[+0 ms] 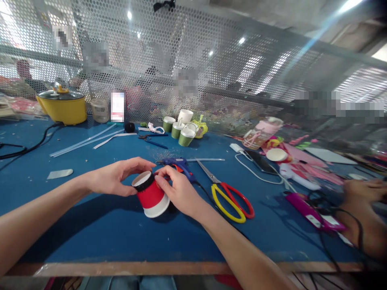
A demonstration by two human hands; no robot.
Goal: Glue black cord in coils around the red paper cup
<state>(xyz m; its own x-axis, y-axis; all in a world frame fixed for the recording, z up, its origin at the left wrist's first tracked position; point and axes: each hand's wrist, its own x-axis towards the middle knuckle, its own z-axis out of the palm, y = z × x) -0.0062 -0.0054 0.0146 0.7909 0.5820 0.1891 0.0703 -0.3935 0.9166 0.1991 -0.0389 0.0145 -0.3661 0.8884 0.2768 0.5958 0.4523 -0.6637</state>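
Observation:
A paper cup (152, 197) is tilted between my hands, just above the blue table. Red material wraps its middle, a black band runs round its narrower upper end, and its wider white rim faces down. My left hand (116, 177) curves round the left side, thumb at the black band and fingers arched behind. My right hand (179, 191) is closed on the right side, thumb and fingers pressed near the black band. Behind the right hand lies a blue glue gun (181, 164), partly hidden by the fingers. Large scissors (231, 197) with yellow and red handles lie to the right.
Several green-wrapped cups (186, 137) stand at the back near pliers (154, 140) and clear glue sticks (84, 141). A yellow electric pot (63, 108) is back left. At right are a phone (261, 161), a purple power strip (311, 211) and another person's arm (367, 217).

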